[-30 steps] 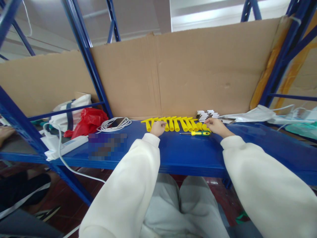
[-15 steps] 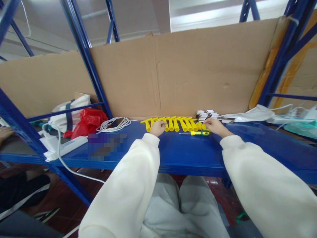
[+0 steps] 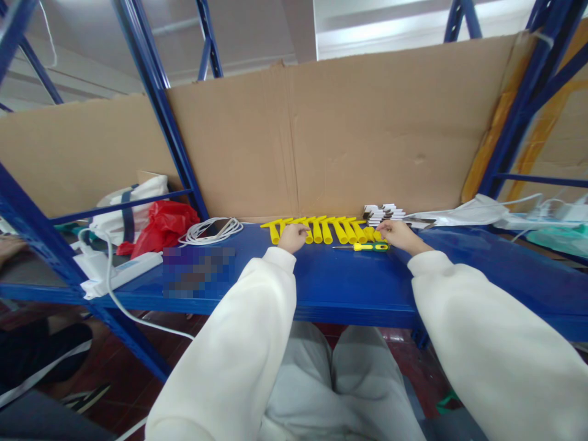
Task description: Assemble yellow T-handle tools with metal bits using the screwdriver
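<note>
A row of yellow T-shaped plastic pieces with round tube ends (image 3: pixel 326 231) lies along the back of the blue shelf. My left hand (image 3: pixel 293 237) is over the left part of this row, its fingers curled together; whatever is in them is too small to make out. At the row's right end, my right hand (image 3: pixel 399 234) has thumb and fingers pinched close to the last yellow pieces. I cannot tell what is between them. A yellow-and-green screwdriver (image 3: pixel 374 247) lies in front of the row, its shaft pointing left. Behind my right hand are stacked small white pieces with dark ends (image 3: pixel 384 212).
On the left are a coiled white cable (image 3: pixel 209 231), a red plastic bag (image 3: pixel 171 222) and a white power strip (image 3: pixel 138 268). A cardboard sheet (image 3: pixel 367 135) stands behind the shelf. White plastic wrapping (image 3: pixel 478 211) lies at right. Another person's leg (image 3: pixel 46 349) shows at far left.
</note>
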`<move>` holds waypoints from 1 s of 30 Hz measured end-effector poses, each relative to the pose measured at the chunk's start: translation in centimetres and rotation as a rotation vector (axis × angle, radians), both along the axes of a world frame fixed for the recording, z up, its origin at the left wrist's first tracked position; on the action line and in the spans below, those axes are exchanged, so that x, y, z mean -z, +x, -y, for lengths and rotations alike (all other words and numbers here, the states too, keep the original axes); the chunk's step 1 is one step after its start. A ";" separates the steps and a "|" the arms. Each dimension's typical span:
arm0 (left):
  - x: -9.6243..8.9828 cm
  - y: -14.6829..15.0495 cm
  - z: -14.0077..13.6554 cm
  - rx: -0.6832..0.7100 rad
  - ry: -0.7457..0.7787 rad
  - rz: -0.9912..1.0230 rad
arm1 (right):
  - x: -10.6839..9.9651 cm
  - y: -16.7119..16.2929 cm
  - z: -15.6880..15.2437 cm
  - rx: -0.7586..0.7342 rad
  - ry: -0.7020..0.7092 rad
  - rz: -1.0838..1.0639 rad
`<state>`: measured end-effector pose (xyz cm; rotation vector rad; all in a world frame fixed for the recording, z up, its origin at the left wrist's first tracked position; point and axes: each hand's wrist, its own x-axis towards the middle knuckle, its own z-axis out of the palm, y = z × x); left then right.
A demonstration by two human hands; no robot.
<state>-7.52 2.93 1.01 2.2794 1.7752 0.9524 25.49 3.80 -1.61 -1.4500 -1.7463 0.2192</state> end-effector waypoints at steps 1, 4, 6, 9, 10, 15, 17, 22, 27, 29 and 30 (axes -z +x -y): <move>0.0 0.0 0.0 0.001 -0.003 0.001 | -0.1 -0.1 0.1 0.001 -0.007 -0.001; 0.0 0.0 -0.1 -0.001 -0.016 0.005 | -0.2 -0.2 0.4 0.003 -0.022 -0.005; 0.0 0.0 -0.1 0.000 -0.017 0.011 | -0.3 -0.3 0.5 0.006 -0.022 -0.004; 0.1 0.0 -0.2 0.003 -0.011 0.015 | -0.3 -0.2 0.5 0.002 -0.002 0.002; 0.1 0.0 -0.2 0.003 -0.008 0.014 | -0.3 -0.2 0.4 0.000 0.001 0.003; 0.1 0.0 -0.1 -0.001 0.020 -0.002 | -0.1 -0.1 0.1 0.005 -0.016 -0.004; 0.0 -0.1 0.0 -0.009 0.036 -0.008 | -0.1 -0.1 0.1 -0.001 -0.009 -0.003; -0.5 -0.5 0.6 -0.276 0.073 0.029 | -0.3 -0.2 0.3 0.018 -0.030 0.014; -0.3 -1.5 0.1 -0.584 -0.081 0.228 | -0.4 -0.2 0.4 0.025 -0.038 0.033; 0.2 -2.0 -0.7 -0.606 -0.155 0.305 | -0.3 -0.2 0.3 0.015 -0.022 0.046; 0.4 -2.2 -1.1 -0.591 -0.152 0.339 | -0.3 -0.2 0.3 0.013 -0.017 0.055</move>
